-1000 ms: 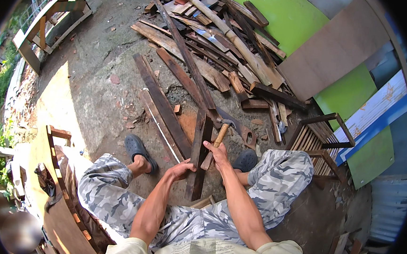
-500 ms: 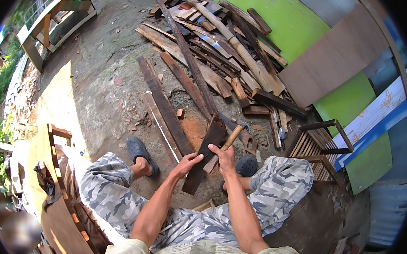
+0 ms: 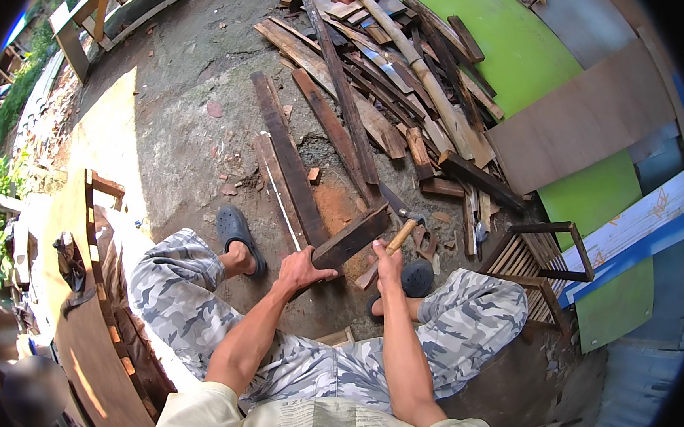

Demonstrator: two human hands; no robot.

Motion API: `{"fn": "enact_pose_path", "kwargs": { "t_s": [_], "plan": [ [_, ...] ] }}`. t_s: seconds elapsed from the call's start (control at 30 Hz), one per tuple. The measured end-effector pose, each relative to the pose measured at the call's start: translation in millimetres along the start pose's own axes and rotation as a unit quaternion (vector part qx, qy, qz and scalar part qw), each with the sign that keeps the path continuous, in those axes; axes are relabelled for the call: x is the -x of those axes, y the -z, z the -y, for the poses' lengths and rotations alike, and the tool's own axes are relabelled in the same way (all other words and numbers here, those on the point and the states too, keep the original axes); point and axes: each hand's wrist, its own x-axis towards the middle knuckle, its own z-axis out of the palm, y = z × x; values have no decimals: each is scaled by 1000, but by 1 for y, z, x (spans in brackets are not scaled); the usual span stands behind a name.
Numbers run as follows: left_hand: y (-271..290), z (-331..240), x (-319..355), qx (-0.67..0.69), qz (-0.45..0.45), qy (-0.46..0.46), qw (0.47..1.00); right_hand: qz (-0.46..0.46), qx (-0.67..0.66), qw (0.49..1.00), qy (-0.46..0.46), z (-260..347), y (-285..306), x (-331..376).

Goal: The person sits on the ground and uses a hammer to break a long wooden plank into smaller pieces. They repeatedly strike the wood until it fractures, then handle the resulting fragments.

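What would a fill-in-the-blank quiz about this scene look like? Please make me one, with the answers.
1. The left hand holds a dark board made of ____.
2. The right hand grips a tool by its light brown ____.
3. The person's grey-and-white trousers have a ____ pattern.
4. The large, bright sheet behind the scrap pile is coloured ____.

Missing words: wood; handle; camouflage; green.
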Motion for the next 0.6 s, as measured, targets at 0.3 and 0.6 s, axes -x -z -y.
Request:
{"fn": "enact_pose_path", "kwargs": {
  "t_s": [0.3, 0.6],
  "plan": [
    [-35, 71, 9, -92, 16, 98, 991, -24, 83, 989, -116, -20, 14, 0],
    [-43, 68, 8, -137, 16, 66, 988, 41, 191, 975, -105, -18, 0, 22]
  ]
}}
